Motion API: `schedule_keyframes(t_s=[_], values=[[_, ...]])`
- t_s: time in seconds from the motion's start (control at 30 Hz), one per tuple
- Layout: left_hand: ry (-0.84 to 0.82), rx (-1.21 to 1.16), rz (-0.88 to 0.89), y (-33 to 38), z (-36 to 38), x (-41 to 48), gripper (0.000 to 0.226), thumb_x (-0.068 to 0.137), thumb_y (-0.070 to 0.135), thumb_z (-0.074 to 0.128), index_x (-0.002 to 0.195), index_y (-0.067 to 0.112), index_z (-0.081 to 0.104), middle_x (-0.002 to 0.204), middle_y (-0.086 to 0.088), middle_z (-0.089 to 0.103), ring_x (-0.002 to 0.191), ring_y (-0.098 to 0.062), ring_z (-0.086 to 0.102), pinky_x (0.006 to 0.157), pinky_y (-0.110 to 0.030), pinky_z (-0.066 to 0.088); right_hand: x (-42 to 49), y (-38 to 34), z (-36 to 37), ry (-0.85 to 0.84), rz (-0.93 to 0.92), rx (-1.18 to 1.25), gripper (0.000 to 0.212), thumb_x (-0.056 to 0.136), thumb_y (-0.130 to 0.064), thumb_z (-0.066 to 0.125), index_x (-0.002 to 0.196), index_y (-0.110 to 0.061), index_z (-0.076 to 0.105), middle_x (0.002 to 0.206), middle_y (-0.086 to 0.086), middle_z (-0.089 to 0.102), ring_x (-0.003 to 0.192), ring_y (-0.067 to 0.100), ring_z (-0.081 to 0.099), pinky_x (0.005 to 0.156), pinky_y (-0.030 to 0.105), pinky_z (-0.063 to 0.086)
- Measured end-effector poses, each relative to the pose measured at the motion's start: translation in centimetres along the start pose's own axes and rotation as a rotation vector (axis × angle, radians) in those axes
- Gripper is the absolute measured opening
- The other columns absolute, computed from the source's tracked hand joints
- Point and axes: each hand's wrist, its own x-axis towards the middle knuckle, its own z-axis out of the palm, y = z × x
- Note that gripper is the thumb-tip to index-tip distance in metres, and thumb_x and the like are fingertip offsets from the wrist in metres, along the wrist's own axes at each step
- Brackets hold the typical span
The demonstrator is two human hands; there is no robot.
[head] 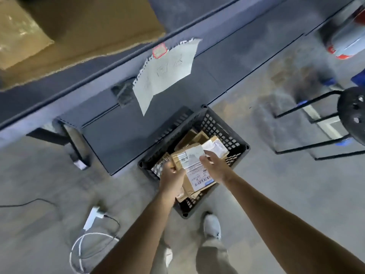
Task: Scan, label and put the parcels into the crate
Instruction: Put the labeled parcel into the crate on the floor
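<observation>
Fingers (173, 170) of left hand (170, 179) and right hand (214, 165) clamped on sides of labelled parcel (194, 172), long axis pointing away, black crate (227, 131) directly below.

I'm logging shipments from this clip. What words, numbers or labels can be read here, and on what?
Nothing can be quoted.
White shipping label on the brown cardboard parcel: barcode and print, too blurred.
Torn white paper sheet hanging from the grey table edge: faint handwriting, unreadable.
Red-bordered sticker atop that sheet: blurred.

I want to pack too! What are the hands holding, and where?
A brown labelled parcel over the black crate. The left hand grips its left edge; the right hand holds its right edge.
</observation>
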Motion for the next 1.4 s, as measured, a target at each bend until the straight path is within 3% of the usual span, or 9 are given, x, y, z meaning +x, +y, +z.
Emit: schedule_keyframes(t_s=[0.1, 0.17, 0.3, 0.5, 0.83, 0.97, 1.07, 1.23, 1.4], values=[[0.053, -0.025, -0.002, -1.5, 0.9, 2.0, 0.044, 0.088, 0.023, 0.064, 0.128, 0.014, 0.048, 0.111, -0.004, 0.067, 0.095, -0.018, 0.068, 0.074, -0.037, 0.060, 2.4, 1.3, 0.3, -0.029, -0.023, -0.006, 0.054, 0.101, -0.048, 0.042, 0.147, -0.021, 0.032, 0.124, 0.003, 0.059, 0.080, 0.001, 0.063, 0.051, 0.012, 0.049], [0.068, -0.060, 0.016, -1.7, 2.1, 3.2, 0.047, 0.087, 0.024, 0.065, 0.128, 0.014, 0.047, 0.111, -0.004, 0.065, 0.094, -0.016, 0.068, 0.061, -0.025, 0.058, 3.7, 2.1, -0.5, 0.027, -0.069, -0.022, 0.052, 0.100, -0.048, 0.043, 0.143, -0.021, 0.035, 0.126, 0.000, 0.059, 0.083, 0.001, 0.062, 0.054, 0.014, 0.050], [0.018, -0.122, 0.020, -1.0, 5.9, 4.8, 0.048, 0.085, 0.033, 0.069, 0.125, 0.019, 0.046, 0.111, 0.001, 0.062, 0.098, -0.014, 0.065, 0.072, -0.030, 0.058, 6.0, 3.3, -4.4, 0.145, -0.083, -0.043, 0.041, 0.099, -0.046, 0.045, 0.129, -0.018, 0.045, 0.113, -0.002, 0.064, 0.085, 0.011, 0.068, 0.070, 0.033, 0.060], [-0.057, -0.088, 0.063, -0.3, 11.0, 7.4, 0.043, 0.089, 0.025, 0.062, 0.129, 0.025, 0.046, 0.101, 0.014, 0.062, 0.090, -0.002, 0.064, 0.056, -0.012, 0.051, 9.2, 5.6, -8.4, 0.167, -0.091, -0.136, 0.046, 0.100, -0.047, 0.040, 0.135, -0.017, 0.045, 0.109, 0.002, 0.068, 0.076, 0.008, 0.069, 0.051, 0.019, 0.051], [-0.016, -0.036, -0.041, -1.8, 13.2, 9.8, 0.060, 0.090, 0.019, 0.061, 0.143, 0.030, 0.035, 0.094, 0.018, 0.059, 0.076, 0.003, 0.062, 0.042, -0.005, 0.042, 11.3, 7.8, -7.7, 0.066, -0.070, -0.209, 0.066, 0.099, -0.053, 0.039, 0.155, -0.026, 0.016, 0.146, 0.008, 0.049, 0.121, 0.026, 0.058, 0.094, 0.042, 0.054], [0.015, -0.007, -0.034, -1.6, 13.1, 9.7, 0.057, 0.091, 0.023, 0.061, 0.142, 0.028, 0.035, 0.094, 0.017, 0.059, 0.074, 0.005, 0.057, 0.038, -0.004, 0.039, 11.5, 8.0, -8.1, 0.098, -0.063, -0.273, 0.066, 0.098, -0.057, 0.037, 0.154, -0.029, 0.015, 0.149, 0.009, 0.045, 0.124, 0.029, 0.056, 0.093, 0.039, 0.053], [0.025, 0.025, -0.009, -0.9, 12.5, 8.4, 0.063, 0.091, 0.030, 0.061, 0.146, 0.029, 0.030, 0.115, 0.011, 0.060, 0.076, 0.008, 0.055, 0.048, -0.007, 0.045, 10.8, 7.7, -8.5, 0.125, -0.075, -0.310, 0.068, 0.097, -0.060, 0.036, 0.154, -0.029, 0.017, 0.150, 0.011, 0.043, 0.124, 0.029, 0.056, 0.088, 0.038, 0.054], [0.088, 0.098, 0.045, 2.8, 9.6, 3.3, 0.076, 0.091, 0.029, 0.061, 0.153, 0.024, 0.017, 0.155, -0.004, 0.031, 0.134, -0.023, 0.042, 0.103, -0.036, 0.042, 6.8, 4.5, -9.7, 0.194, -0.054, -0.379, 0.073, 0.093, -0.066, 0.038, 0.153, -0.029, 0.018, 0.153, 0.009, 0.037, 0.137, 0.035, 0.041, 0.104, 0.052, 0.041], [0.231, 0.347, 0.235, 6.8, 4.3, -4.6, 0.076, 0.089, 0.028, 0.061, 0.153, 0.022, 0.020, 0.155, -0.006, 0.028, 0.140, -0.025, 0.032, 0.107, -0.034, 0.036, -0.6, -2.4, -9.5, 0.192, -0.137, -0.451, 0.077, 0.090, -0.069, 0.040, 0.152, -0.030, 0.016, 0.155, 0.009, 0.031, 0.139, 0.038, 0.035, 0.107, 0.061, 0.036]])
